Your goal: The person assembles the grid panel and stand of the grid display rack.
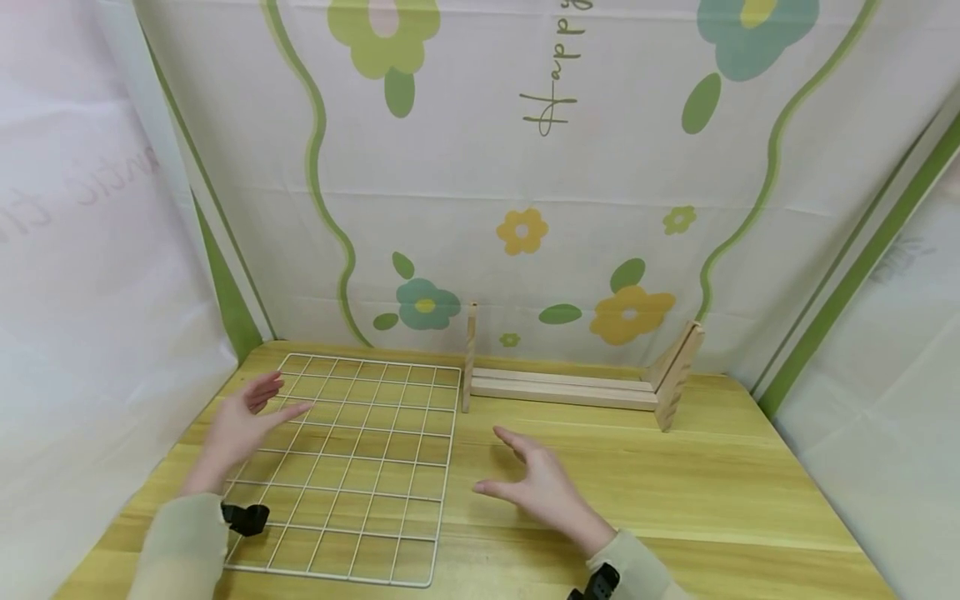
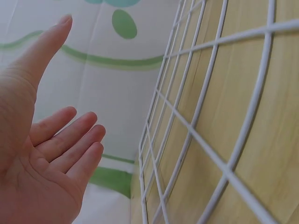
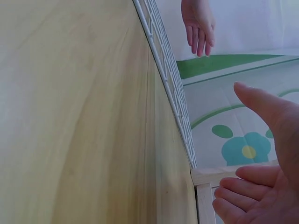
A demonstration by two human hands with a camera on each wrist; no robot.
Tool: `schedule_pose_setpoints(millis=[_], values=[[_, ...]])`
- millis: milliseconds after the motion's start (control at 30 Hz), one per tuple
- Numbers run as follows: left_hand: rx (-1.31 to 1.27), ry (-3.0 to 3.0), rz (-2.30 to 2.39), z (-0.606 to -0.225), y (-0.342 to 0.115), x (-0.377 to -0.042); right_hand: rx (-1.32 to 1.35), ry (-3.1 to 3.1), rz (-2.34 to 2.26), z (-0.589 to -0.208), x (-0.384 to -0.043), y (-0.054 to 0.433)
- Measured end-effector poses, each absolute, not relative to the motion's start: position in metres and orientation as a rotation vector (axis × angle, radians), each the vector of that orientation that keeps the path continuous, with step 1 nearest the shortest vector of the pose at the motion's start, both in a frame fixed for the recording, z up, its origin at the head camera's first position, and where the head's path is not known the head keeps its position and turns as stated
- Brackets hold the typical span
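A white wire grid panel [image 1: 365, 431] lies flat on the left part of the wooden table. Over its left side hovers my left hand [image 1: 242, 423], thumb spread away from the fingers and palm bare in the left wrist view. My right hand [image 1: 542, 486] is held above the table to the right of the panel, its thumb and fingers parted around nothing. Behind it stands a wooden rack [image 1: 562, 388] with two upright ends joined by low rails. In the right wrist view, part of the rack [image 3: 205, 200] shows beside my right fingers [image 3: 247, 188].
The wooden table [image 1: 720, 492] reaches forward to a hanging cloth [image 1: 450, 167] printed with flowers and green wavy lines. More cloth hangs at the left [image 1: 97, 292] and right [image 1: 892, 333] sides. A black camera strap [image 1: 246, 518] sits on my left wrist.
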State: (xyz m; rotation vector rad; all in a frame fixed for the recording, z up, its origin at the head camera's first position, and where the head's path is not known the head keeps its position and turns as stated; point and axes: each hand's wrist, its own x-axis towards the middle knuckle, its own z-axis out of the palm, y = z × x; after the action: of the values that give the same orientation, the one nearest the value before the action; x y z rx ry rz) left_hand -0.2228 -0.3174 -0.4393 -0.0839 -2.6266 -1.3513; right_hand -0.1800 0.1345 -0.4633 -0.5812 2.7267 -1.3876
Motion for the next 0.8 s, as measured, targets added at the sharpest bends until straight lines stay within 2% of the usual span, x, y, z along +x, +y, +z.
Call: schedule_pose_setpoints(millis=[800], values=[[0.096, -2.745, -1.357, -0.461, -0.35, -0.218, -0.619, 2.337, -1.659, -0.47, -0.187, 0.107]])
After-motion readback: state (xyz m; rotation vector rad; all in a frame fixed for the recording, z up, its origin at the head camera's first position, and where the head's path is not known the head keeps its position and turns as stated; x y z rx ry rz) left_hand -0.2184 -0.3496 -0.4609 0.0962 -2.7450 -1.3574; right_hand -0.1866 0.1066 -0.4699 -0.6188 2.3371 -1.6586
